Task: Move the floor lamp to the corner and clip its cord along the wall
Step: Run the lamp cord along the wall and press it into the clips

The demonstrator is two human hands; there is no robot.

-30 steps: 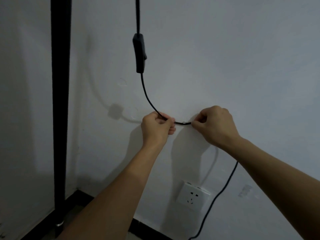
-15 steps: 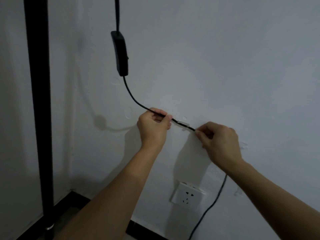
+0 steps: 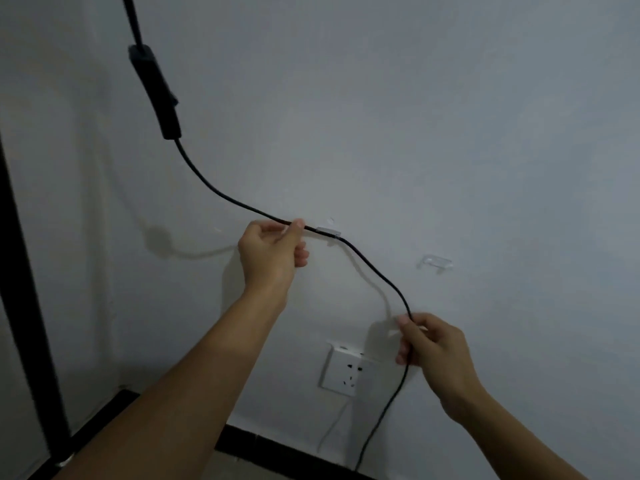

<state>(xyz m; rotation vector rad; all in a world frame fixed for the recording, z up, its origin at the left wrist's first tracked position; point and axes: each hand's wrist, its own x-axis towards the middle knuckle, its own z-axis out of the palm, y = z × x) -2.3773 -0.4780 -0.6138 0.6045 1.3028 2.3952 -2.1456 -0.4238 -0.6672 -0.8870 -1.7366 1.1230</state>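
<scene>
The black lamp cord (image 3: 375, 271) hangs from above, passes its inline switch (image 3: 156, 95) and runs through a clear clip (image 3: 328, 231) stuck on the white wall. My left hand (image 3: 273, 254) pinches the cord just left of that clip. My right hand (image 3: 433, 355) holds the cord lower down to the right, near the socket. A second clear clip (image 3: 435, 262) sits on the wall to the right with no cord in it. The lamp's black pole (image 3: 26, 306) stands at the far left in the corner.
A white wall socket (image 3: 343, 374) is mounted low on the wall, with a thin white wire hanging below it. A black skirting strip (image 3: 277, 455) runs along the floor. The cord drops past the socket toward the floor.
My right hand slid down the cord, away from the first clip toward the socket. The cord now sits in that clip. The view shifted right, so the pole moved to the frame's edge.
</scene>
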